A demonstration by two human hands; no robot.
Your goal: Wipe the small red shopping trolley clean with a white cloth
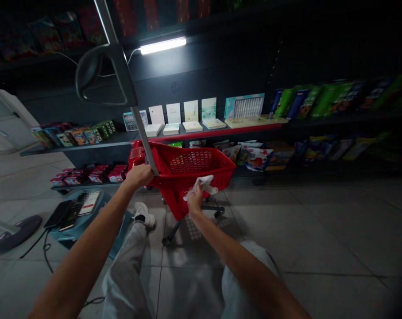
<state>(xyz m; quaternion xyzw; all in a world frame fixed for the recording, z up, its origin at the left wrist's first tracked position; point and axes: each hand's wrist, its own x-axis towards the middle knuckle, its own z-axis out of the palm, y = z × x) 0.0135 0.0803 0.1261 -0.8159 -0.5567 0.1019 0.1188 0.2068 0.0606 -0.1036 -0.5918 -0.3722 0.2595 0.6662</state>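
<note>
A red rolling shopping basket (201,161) stands on dark wheels in front of me, its long metal pole (143,128) rising to a grey loop handle (126,75). At the basket's near left corner, beside the foot of the pole, my left hand (139,176) is closed on the basket; its fingertips are hidden. My right hand (195,199) grips a crumpled white cloth (206,182) against the side wall of the basket facing me. Part of the cloth spreads out beyond my fingers.
Behind the basket, a dark shelf (114,141) bears books (191,115) and small boxes. Bagged goods (257,157) fill the level below. At left, phones (89,203) and a black device (58,213) with a cable lie on a blue-grey stool (104,199), near a round stand base (17,235).
</note>
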